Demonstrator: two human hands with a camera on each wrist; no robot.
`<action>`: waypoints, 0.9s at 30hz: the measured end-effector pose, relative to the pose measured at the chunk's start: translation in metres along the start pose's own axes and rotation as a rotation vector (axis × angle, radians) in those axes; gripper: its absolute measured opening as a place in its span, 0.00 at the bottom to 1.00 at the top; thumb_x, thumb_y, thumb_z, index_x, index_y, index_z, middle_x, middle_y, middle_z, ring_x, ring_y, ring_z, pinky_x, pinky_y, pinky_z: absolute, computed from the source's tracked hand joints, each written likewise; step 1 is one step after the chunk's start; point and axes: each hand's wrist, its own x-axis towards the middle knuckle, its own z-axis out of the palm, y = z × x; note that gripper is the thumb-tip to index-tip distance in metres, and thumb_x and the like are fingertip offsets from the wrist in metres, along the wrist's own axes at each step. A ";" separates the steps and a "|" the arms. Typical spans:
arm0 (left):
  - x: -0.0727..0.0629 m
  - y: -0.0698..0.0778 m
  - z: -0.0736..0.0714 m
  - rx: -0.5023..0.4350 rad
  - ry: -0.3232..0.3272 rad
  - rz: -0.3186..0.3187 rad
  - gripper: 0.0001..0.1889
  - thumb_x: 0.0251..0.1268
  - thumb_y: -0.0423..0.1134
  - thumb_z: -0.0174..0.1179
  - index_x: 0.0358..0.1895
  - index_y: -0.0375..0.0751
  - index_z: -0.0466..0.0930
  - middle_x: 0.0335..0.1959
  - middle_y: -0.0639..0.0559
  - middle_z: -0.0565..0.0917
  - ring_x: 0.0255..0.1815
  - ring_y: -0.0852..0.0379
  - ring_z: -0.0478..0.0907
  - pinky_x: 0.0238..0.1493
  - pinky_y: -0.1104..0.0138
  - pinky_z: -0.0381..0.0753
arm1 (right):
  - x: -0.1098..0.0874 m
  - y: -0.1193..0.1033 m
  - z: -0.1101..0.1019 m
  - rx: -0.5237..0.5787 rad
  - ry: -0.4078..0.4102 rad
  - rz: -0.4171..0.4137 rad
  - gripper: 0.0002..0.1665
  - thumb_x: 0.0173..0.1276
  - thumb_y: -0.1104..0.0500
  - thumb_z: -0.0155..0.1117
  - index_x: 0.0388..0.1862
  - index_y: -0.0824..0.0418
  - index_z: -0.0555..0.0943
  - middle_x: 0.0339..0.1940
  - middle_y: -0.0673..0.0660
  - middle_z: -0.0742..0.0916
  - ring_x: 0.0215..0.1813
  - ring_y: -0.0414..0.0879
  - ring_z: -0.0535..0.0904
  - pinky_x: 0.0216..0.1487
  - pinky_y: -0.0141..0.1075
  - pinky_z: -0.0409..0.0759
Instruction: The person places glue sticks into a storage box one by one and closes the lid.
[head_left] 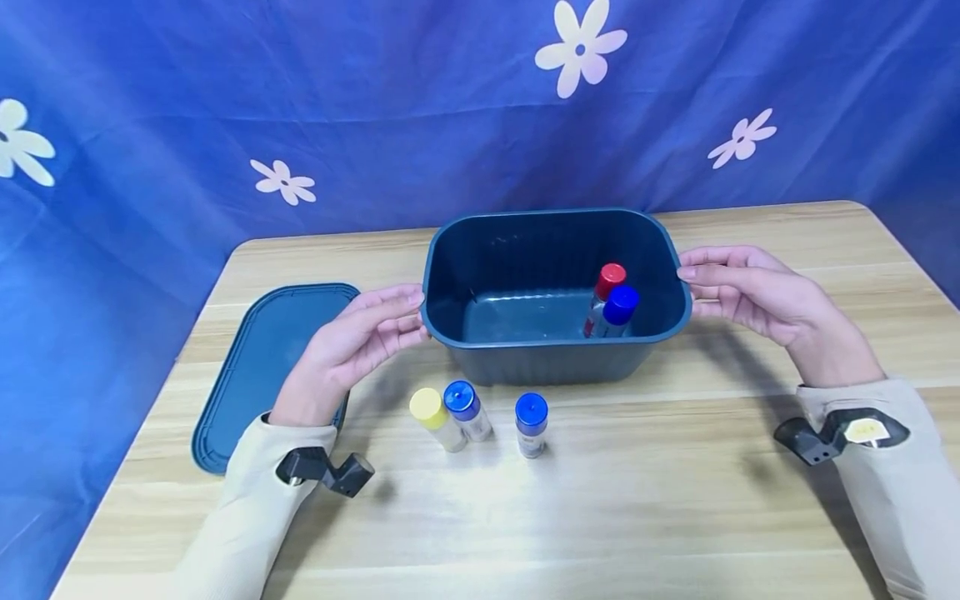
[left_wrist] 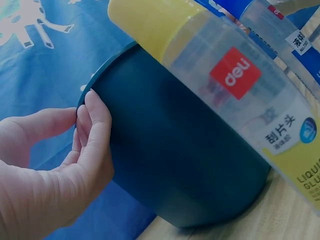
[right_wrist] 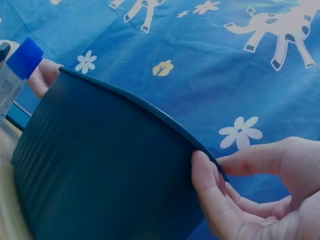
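Observation:
A dark teal plastic storage bin (head_left: 540,362) stands upright near the back of the table. My left hand (head_left: 367,337) pinches its left rim between thumb and fingers, while my right hand (head_left: 750,292) holds the right rim the same way. Inside, at the right end, are a red-capped glue bottle (head_left: 611,277) and a blue-capped one (head_left: 621,307). In front of the bin stand a yellow-capped liquid glue bottle (head_left: 435,412), a blue-capped bottle (head_left: 465,404) beside it, and another blue-capped bottle (head_left: 532,423) a little to the right.
A flat teal lid (head_left: 262,367) lies on the left of the wooden table (head_left: 637,500), partly covered by the left arm. A blue curtain with white flowers (head_left: 420,125) hangs behind the table's back edge and along its left side.

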 end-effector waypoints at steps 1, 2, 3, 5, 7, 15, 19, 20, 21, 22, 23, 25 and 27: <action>-0.001 0.001 0.000 0.014 -0.005 0.003 0.11 0.74 0.27 0.48 0.47 0.33 0.81 0.37 0.44 0.85 0.37 0.54 0.83 0.43 0.65 0.84 | 0.000 0.000 0.000 0.001 -0.003 -0.002 0.16 0.73 0.75 0.45 0.48 0.71 0.81 0.42 0.62 0.87 0.40 0.49 0.87 0.44 0.40 0.84; -0.001 0.002 0.000 0.026 -0.015 0.005 0.11 0.73 0.27 0.48 0.47 0.33 0.81 0.37 0.44 0.85 0.38 0.54 0.83 0.43 0.65 0.84 | 0.000 0.000 0.000 0.001 -0.006 -0.002 0.16 0.73 0.75 0.44 0.48 0.71 0.81 0.42 0.62 0.87 0.40 0.49 0.87 0.44 0.40 0.84; -0.002 0.002 0.000 0.034 -0.028 0.009 0.11 0.73 0.26 0.48 0.47 0.33 0.81 0.38 0.44 0.85 0.38 0.54 0.83 0.44 0.65 0.84 | 0.001 0.000 0.000 0.003 -0.008 -0.004 0.16 0.73 0.75 0.44 0.48 0.71 0.81 0.42 0.62 0.87 0.40 0.49 0.87 0.44 0.40 0.84; -0.002 0.004 0.001 0.046 -0.056 0.020 0.11 0.73 0.25 0.48 0.47 0.33 0.82 0.39 0.44 0.85 0.39 0.54 0.83 0.44 0.65 0.84 | 0.001 0.000 0.000 0.008 -0.007 -0.007 0.16 0.73 0.74 0.44 0.47 0.71 0.81 0.41 0.62 0.87 0.39 0.48 0.86 0.44 0.40 0.85; -0.002 0.006 0.003 0.050 -0.071 0.027 0.11 0.72 0.24 0.49 0.47 0.33 0.81 0.40 0.43 0.85 0.39 0.54 0.83 0.45 0.66 0.84 | 0.000 0.000 0.001 0.016 -0.006 -0.010 0.16 0.73 0.74 0.44 0.46 0.71 0.81 0.40 0.62 0.88 0.38 0.48 0.86 0.43 0.39 0.85; 0.000 0.007 0.003 0.075 -0.067 0.040 0.11 0.71 0.24 0.49 0.46 0.33 0.81 0.39 0.44 0.85 0.38 0.54 0.83 0.46 0.65 0.84 | 0.001 0.001 0.001 0.040 -0.014 -0.020 0.16 0.74 0.74 0.44 0.45 0.72 0.81 0.39 0.62 0.88 0.37 0.48 0.87 0.42 0.39 0.85; -0.006 0.018 0.003 0.358 -0.018 0.103 0.09 0.71 0.26 0.51 0.45 0.36 0.81 0.37 0.46 0.85 0.37 0.54 0.84 0.47 0.64 0.84 | 0.002 0.003 -0.001 0.048 -0.001 -0.021 0.16 0.73 0.75 0.43 0.45 0.73 0.81 0.40 0.62 0.87 0.38 0.48 0.87 0.42 0.39 0.85; -0.010 0.023 0.005 0.453 0.007 0.125 0.08 0.70 0.26 0.53 0.45 0.37 0.81 0.36 0.46 0.85 0.37 0.54 0.85 0.47 0.63 0.83 | 0.002 0.004 -0.002 0.052 0.001 -0.021 0.16 0.73 0.75 0.43 0.45 0.73 0.81 0.41 0.62 0.87 0.39 0.49 0.86 0.42 0.40 0.85; -0.015 0.028 0.007 0.550 0.030 0.147 0.07 0.70 0.28 0.54 0.46 0.37 0.81 0.36 0.46 0.85 0.37 0.53 0.85 0.47 0.63 0.83 | 0.003 0.005 -0.003 0.058 0.004 -0.022 0.16 0.73 0.75 0.43 0.46 0.73 0.81 0.41 0.63 0.87 0.40 0.49 0.86 0.43 0.40 0.85; -0.020 0.033 0.009 0.636 0.046 0.172 0.07 0.70 0.29 0.55 0.46 0.36 0.80 0.37 0.46 0.85 0.38 0.52 0.85 0.47 0.63 0.83 | 0.003 0.006 -0.003 0.061 0.008 -0.025 0.16 0.73 0.75 0.43 0.46 0.73 0.81 0.41 0.63 0.87 0.40 0.49 0.86 0.43 0.40 0.85; -0.027 0.038 0.012 0.709 0.068 0.192 0.07 0.69 0.30 0.57 0.47 0.35 0.79 0.37 0.45 0.85 0.37 0.51 0.85 0.47 0.65 0.83 | 0.003 0.006 -0.004 0.068 0.007 -0.027 0.17 0.73 0.75 0.43 0.46 0.73 0.81 0.42 0.63 0.87 0.41 0.50 0.86 0.43 0.41 0.85; -0.041 0.042 0.018 0.803 0.087 0.241 0.09 0.69 0.31 0.57 0.48 0.33 0.79 0.38 0.43 0.85 0.38 0.51 0.85 0.48 0.67 0.83 | 0.003 0.007 -0.004 0.080 0.002 -0.029 0.17 0.73 0.75 0.43 0.46 0.73 0.81 0.42 0.63 0.87 0.42 0.50 0.86 0.43 0.41 0.85; -0.055 0.041 0.023 0.904 0.111 0.290 0.09 0.69 0.32 0.58 0.49 0.32 0.79 0.39 0.44 0.85 0.39 0.52 0.85 0.48 0.69 0.82 | 0.003 0.008 -0.003 0.095 -0.008 -0.030 0.17 0.73 0.75 0.43 0.46 0.73 0.81 0.43 0.64 0.87 0.43 0.51 0.86 0.43 0.41 0.85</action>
